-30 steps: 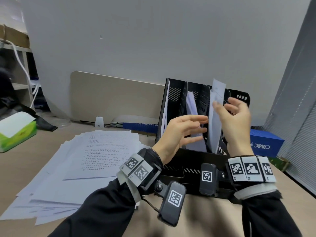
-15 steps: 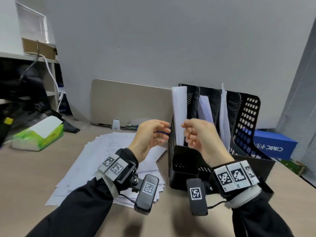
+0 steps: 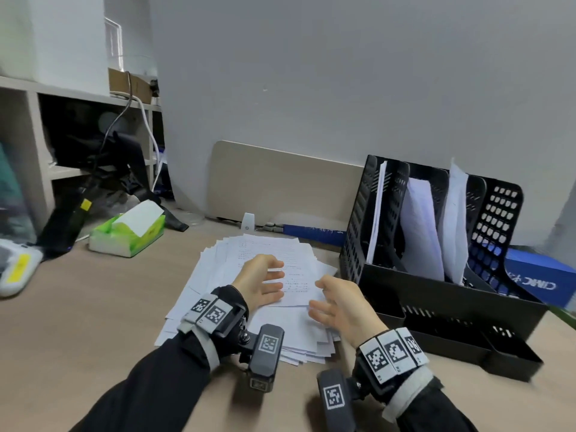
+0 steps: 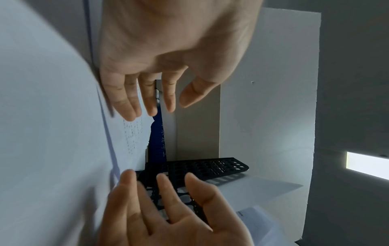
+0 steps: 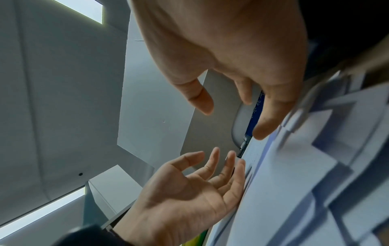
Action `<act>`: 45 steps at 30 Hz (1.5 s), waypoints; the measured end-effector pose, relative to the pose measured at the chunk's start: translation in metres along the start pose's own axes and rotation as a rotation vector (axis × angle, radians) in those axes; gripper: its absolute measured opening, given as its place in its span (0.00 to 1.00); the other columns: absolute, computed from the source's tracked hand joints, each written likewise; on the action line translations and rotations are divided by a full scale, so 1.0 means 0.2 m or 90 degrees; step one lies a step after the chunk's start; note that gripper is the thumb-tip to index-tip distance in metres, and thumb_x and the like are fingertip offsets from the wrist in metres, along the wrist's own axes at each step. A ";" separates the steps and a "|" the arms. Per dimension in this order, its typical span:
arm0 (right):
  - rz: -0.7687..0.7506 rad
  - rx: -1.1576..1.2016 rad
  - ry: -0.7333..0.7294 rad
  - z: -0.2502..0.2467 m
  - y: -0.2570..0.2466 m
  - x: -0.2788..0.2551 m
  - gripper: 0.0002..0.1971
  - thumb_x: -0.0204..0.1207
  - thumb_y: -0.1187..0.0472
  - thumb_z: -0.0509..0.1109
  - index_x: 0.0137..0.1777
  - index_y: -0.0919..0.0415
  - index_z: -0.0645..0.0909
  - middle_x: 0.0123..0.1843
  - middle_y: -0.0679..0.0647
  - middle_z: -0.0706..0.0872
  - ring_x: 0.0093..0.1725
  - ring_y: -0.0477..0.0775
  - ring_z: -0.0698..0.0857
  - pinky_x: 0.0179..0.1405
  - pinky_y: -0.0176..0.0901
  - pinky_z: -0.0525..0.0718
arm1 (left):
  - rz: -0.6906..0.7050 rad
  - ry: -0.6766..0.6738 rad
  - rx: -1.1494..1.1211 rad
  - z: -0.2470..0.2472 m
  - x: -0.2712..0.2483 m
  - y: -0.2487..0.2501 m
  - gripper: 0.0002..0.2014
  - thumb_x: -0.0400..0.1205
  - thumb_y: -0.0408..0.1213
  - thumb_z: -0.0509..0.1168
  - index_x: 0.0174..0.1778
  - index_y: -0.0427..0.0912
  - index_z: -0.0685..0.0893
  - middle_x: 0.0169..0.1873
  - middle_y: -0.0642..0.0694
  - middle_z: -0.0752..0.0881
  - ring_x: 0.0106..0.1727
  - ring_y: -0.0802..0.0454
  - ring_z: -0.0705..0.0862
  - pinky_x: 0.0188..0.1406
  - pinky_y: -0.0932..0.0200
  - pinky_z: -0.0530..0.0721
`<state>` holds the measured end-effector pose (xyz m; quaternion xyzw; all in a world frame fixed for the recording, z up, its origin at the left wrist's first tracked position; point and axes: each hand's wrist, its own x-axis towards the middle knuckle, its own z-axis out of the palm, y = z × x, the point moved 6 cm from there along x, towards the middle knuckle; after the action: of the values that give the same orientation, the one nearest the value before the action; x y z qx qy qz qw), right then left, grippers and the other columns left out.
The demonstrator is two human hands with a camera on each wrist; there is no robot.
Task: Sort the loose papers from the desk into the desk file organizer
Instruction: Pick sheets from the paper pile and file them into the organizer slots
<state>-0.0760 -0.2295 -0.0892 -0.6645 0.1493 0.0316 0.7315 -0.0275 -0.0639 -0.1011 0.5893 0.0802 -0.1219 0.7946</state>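
Both hands hang over the loose papers (image 3: 265,275) in the head view, holding nothing: left hand (image 3: 260,283) with fingers spread, right hand (image 3: 341,307) palm inward, a gap of bare sheet between them. The stack fans out untidily, edges stepped at 6 o'clock. At 3 o'clock stands the desk file organizer (image 3: 436,294), three slots already holding paper (the rightmost slot shows none). A tissue box (image 3: 127,233) sits well apart at 9 o'clock.

Left wrist view: left hand (image 4: 168,50) released, fingers straight; right hand (image 4: 168,213) opposite at 6 o'clock.

Right wrist view: right hand (image 5: 231,50) slack, one fingertip near the stack's edge; whether it touches cannot be told.
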 end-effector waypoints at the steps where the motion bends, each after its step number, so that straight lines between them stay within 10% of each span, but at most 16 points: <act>1: 0.002 0.004 0.001 -0.01 0.01 0.00 0.18 0.81 0.65 0.67 0.69 0.65 0.75 0.59 0.56 0.80 0.55 0.62 0.87 0.43 0.50 0.90 | -0.001 -0.001 0.005 0.00 0.00 0.00 0.12 0.84 0.39 0.62 0.60 0.38 0.84 0.58 0.39 0.84 0.56 0.39 0.83 0.49 0.48 0.86; 9: 0.024 0.052 -0.003 -0.04 0.09 0.04 0.07 0.82 0.68 0.64 0.57 0.68 0.78 0.48 0.60 0.85 0.42 0.60 0.88 0.42 0.52 0.89 | -0.010 -0.010 0.029 0.02 0.00 -0.03 0.13 0.83 0.37 0.63 0.60 0.37 0.85 0.60 0.37 0.83 0.62 0.39 0.83 0.50 0.48 0.86; 14: -0.002 0.045 0.004 -0.05 0.08 0.04 0.05 0.83 0.68 0.62 0.52 0.66 0.79 0.48 0.59 0.84 0.48 0.61 0.88 0.60 0.60 0.87 | -0.005 -0.005 0.046 0.01 0.01 -0.04 0.13 0.83 0.36 0.64 0.61 0.36 0.85 0.60 0.36 0.84 0.62 0.39 0.83 0.53 0.47 0.87; 32: -0.060 0.058 -0.053 -0.01 0.05 0.02 0.17 0.81 0.76 0.61 0.68 0.69 0.79 0.61 0.65 0.84 0.52 0.60 0.91 0.39 0.47 0.89 | -0.013 -0.005 0.049 0.02 0.02 -0.05 0.11 0.83 0.38 0.63 0.57 0.36 0.85 0.59 0.36 0.84 0.55 0.39 0.83 0.54 0.47 0.87; 38: -0.152 -0.015 -0.202 0.07 0.00 -0.04 0.15 0.85 0.71 0.61 0.62 0.65 0.88 0.45 0.60 0.90 0.41 0.55 0.88 0.39 0.43 0.87 | -0.032 -0.111 -0.010 0.09 0.02 -0.06 0.25 0.78 0.54 0.75 0.55 0.35 0.80 0.46 0.39 0.84 0.44 0.40 0.87 0.44 0.45 0.90; 45: -0.219 -0.044 -0.196 0.05 -0.03 -0.05 0.11 0.84 0.62 0.66 0.59 0.63 0.89 0.57 0.55 0.93 0.51 0.55 0.89 0.44 0.42 0.87 | 0.150 -0.003 0.027 0.04 0.04 0.04 0.14 0.89 0.28 0.55 0.67 0.30 0.80 0.61 0.28 0.86 0.56 0.37 0.86 0.62 0.42 0.83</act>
<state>-0.0824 -0.2185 -0.0790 -0.6923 -0.0805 0.0126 0.7170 -0.0177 -0.0693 -0.0931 0.6113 0.0058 -0.0307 0.7908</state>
